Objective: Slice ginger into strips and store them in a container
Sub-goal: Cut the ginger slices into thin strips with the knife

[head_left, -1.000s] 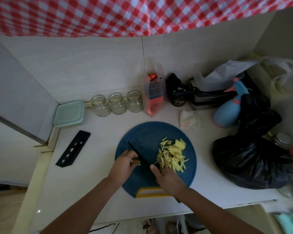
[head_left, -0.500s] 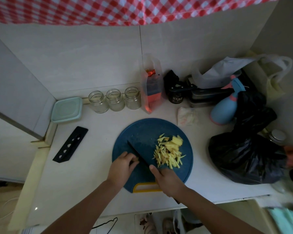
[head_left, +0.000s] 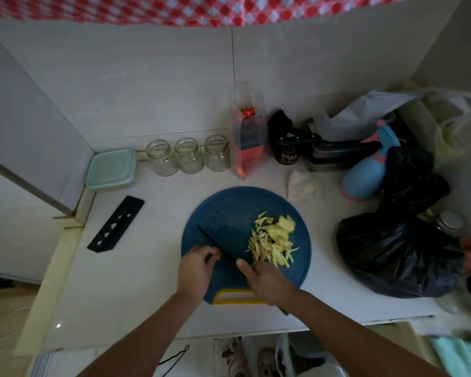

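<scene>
A single head-worn wide-angle camera looks steeply down at the counter (head_left: 152, 268) from close above; wall (head_left: 147, 91) fills the upper frame.

Left hand (head_left: 195, 268), fingers (head_left: 212, 253) curled under, right hand (head_left: 267, 281) clenched, forearms angled inward

The counter (head_left: 136, 281) is lying open left of the left hand (head_left: 195, 270), while a black bag (head_left: 392, 254) is crowding the room right of the right hand (head_left: 267, 281).
</scene>
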The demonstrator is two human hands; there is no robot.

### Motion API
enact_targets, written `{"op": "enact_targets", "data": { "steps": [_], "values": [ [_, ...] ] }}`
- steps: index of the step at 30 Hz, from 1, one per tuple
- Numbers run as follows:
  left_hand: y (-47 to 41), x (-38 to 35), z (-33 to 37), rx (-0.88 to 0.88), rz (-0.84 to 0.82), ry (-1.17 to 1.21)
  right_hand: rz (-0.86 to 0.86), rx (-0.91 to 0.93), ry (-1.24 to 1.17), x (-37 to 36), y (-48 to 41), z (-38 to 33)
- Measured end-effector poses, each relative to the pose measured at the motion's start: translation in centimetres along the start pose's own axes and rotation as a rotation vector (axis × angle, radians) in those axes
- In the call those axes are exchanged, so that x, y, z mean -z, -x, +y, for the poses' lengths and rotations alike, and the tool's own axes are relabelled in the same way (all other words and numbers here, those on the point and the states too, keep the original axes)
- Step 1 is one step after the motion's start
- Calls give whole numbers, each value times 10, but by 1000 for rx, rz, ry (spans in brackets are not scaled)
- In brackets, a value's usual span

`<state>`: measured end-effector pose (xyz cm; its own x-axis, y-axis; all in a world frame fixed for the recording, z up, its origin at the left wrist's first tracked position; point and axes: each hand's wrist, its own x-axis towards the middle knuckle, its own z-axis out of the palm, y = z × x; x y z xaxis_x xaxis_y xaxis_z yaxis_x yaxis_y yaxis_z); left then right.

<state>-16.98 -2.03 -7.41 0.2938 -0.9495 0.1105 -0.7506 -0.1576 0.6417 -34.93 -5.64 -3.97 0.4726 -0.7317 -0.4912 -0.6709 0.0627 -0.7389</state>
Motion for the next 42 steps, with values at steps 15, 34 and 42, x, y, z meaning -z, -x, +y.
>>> {"op": "enact_targets", "data": {
  "steps": [15,34,42],
  "values": [
    [4,1,-6,-119,-9,-6,9,-58,-102,-2,14,5],
    [-5,-6,0,-173,-26,61,44,-73,-70,-7,16,8],
    [-11,-2,-5,-263,-88,37,108,-4,36,-11,25,4]
  ]
}}
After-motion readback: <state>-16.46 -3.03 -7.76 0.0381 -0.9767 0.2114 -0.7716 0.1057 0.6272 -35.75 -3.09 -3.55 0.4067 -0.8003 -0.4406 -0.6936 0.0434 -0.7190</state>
